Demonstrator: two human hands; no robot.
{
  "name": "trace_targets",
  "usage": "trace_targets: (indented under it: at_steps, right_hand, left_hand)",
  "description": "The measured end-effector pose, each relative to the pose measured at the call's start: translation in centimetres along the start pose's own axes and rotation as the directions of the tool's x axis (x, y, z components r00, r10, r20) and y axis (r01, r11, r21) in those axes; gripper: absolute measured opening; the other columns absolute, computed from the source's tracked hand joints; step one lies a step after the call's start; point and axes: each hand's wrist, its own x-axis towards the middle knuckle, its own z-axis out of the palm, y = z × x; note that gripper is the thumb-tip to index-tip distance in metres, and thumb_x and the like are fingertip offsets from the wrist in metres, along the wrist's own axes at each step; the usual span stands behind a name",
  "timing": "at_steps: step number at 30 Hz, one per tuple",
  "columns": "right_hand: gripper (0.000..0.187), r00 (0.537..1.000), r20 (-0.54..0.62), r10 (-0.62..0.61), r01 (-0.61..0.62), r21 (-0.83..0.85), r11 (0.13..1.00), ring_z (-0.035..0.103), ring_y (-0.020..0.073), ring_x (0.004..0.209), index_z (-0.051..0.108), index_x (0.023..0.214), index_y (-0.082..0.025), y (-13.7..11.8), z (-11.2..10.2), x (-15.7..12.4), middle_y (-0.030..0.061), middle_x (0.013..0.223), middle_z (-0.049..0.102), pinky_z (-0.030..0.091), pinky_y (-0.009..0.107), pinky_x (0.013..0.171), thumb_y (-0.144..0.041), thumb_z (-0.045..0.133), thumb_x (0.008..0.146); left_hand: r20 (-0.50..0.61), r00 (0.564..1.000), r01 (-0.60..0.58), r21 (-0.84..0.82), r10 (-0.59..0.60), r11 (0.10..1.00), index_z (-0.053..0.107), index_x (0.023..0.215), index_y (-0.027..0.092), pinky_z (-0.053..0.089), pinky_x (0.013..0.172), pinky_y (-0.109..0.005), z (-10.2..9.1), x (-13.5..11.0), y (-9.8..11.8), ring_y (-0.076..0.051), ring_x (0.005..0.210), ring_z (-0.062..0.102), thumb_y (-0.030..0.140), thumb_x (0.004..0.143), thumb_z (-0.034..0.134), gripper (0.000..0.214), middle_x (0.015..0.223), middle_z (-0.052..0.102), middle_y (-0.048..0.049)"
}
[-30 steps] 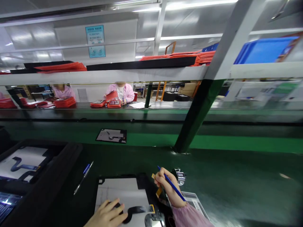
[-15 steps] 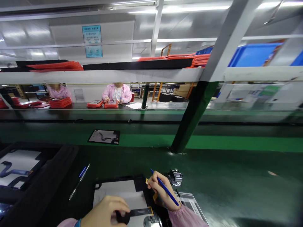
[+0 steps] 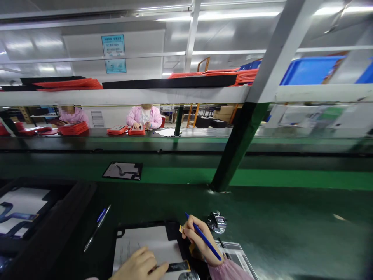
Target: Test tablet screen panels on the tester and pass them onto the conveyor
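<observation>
My right hand (image 3: 199,239) is closed around a slim blue pen-like tool (image 3: 207,242), which lies slantwise across the fingers. At its fingertips shows a small flex cable end (image 3: 181,229) with a yellow edge. My left hand (image 3: 140,266) rests on a display panel (image 3: 151,242) with a pale back and black border. Its fingers are bent but apart, and the thumb reaches to a dark flex strip (image 3: 177,266) on the panel. The lower part of that hand is cut off by the frame edge.
A metal tally counter (image 3: 217,222) stands beyond my right hand, and a labelled sheet (image 3: 240,258) lies beside it. A pen (image 3: 97,228) lies on the left, by a black tray (image 3: 68,206) holding panels. Farther off are another panel (image 3: 122,171), a slanted post (image 3: 236,146) and two people.
My left hand has shifted lower, its thumb now lying along the flex strip. The far panel has slid slightly left. My right hand keeps its hold on the blue tool.
</observation>
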Motion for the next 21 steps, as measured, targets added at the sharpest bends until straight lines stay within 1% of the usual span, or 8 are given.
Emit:
trace_targets:
  at_steps: [2,4,8,12,14,16,18,21]
  right_hand:
    - [0.042,1.000,-0.003,-0.003,0.003,0.007,1.000,0.052,0.0135,0.055,0.037,0.062,-0.023,-0.1,0.1,-0.1,-0.0009,0.058,0.057,0.042,0.025,0.051,-0.045,0.071,0.072]
    - [0.040,1.000,-0.013,-0.003,0.003,0.014,1.000,0.051,0.0133,0.055,0.038,0.063,-0.023,-0.2,0.2,-0.2,-0.0013,0.059,0.057,0.042,0.025,0.051,-0.044,0.070,0.073]
    - [0.038,1.000,-0.001,-0.010,0.010,0.004,1.000,0.048,0.0121,0.052,0.036,0.062,-0.023,-0.4,0.2,0.0,-0.0011,0.056,0.058,0.038,0.024,0.050,-0.039,0.069,0.073]
    - [0.038,1.000,0.016,-0.012,0.012,-0.004,1.000,0.049,0.0121,0.052,0.035,0.062,-0.023,-0.6,0.2,0.1,-0.0007,0.056,0.059,0.036,0.024,0.050,-0.038,0.069,0.074]
    - [0.039,1.000,0.025,-0.010,0.011,-0.002,1.000,0.052,0.0131,0.054,0.036,0.062,-0.023,-0.5,0.1,0.1,-0.0007,0.057,0.059,0.038,0.025,0.051,-0.039,0.069,0.074]
    - [0.038,0.999,0.048,-0.012,0.012,-0.011,1.000,0.055,0.0142,0.058,0.039,0.062,-0.022,-0.3,0.0,0.0,-0.0005,0.058,0.060,0.043,0.027,0.055,-0.040,0.069,0.077]
    - [0.034,0.996,0.086,-0.014,0.016,-0.027,1.000,0.058,0.0150,0.061,0.046,0.064,-0.020,0.1,-0.2,0.0,0.0001,0.062,0.062,0.048,0.029,0.061,-0.040,0.069,0.080]
    - [0.020,0.991,0.137,-0.007,0.014,-0.049,0.999,0.063,0.0159,0.075,0.061,0.090,-0.016,0.6,-0.5,-0.2,0.0032,0.087,0.066,0.053,0.033,0.069,-0.036,0.061,0.088]
  left_hand:
    - [0.051,0.997,0.067,-0.128,-0.061,0.989,0.055,0.125,0.024,0.043,0.099,-0.047,-1.6,0.4,-0.9,-0.023,0.090,0.064,0.007,0.081,0.049,0.048,0.095,0.072,-0.0063]
    - [0.072,0.989,0.141,-0.274,-0.126,0.951,0.062,0.118,0.029,0.043,0.100,-0.043,-2.9,0.7,-2.1,-0.022,0.095,0.065,0.004,0.077,0.050,0.049,0.102,0.073,-0.0028]
    - [0.033,0.982,0.170,-0.581,-0.186,0.796,0.075,0.097,0.025,0.053,0.079,-0.028,-4.5,0.6,-4.0,-0.021,0.086,0.070,0.008,0.077,0.058,0.031,0.095,0.076,-0.0037]
    - [0.034,0.974,0.164,-0.787,-0.223,0.595,0.079,0.080,0.024,0.054,0.066,-0.027,-5.2,0.8,-4.3,-0.022,0.073,0.072,0.029,0.074,0.073,0.011,0.082,0.077,-0.0072]
    - [0.044,0.938,0.207,-0.867,-0.344,0.453,0.079,0.072,0.022,0.050,0.063,-0.027,-5.0,1.5,-4.0,-0.021,0.065,0.069,0.032,0.065,0.080,0.012,0.071,0.076,-0.0072]
    - [0.056,0.863,0.226,-0.932,-0.502,0.284,0.077,0.060,0.019,0.045,0.061,-0.027,-4.4,2.5,-3.5,-0.018,0.059,0.063,0.034,0.057,0.085,0.018,0.060,0.072,-0.0058]
    - [0.084,0.787,0.217,-0.965,-0.611,0.147,0.071,0.054,0.016,0.041,0.059,-0.026,-3.6,3.9,-2.8,-0.015,0.058,0.056,0.042,0.060,0.081,0.028,0.055,0.065,-0.0025]
    - [0.136,0.743,0.200,-0.980,-0.655,0.023,0.064,0.060,0.016,0.039,0.062,-0.025,-2.2,5.8,-1.4,-0.013,0.062,0.052,0.051,0.072,0.067,0.037,0.059,0.058,0.0013]
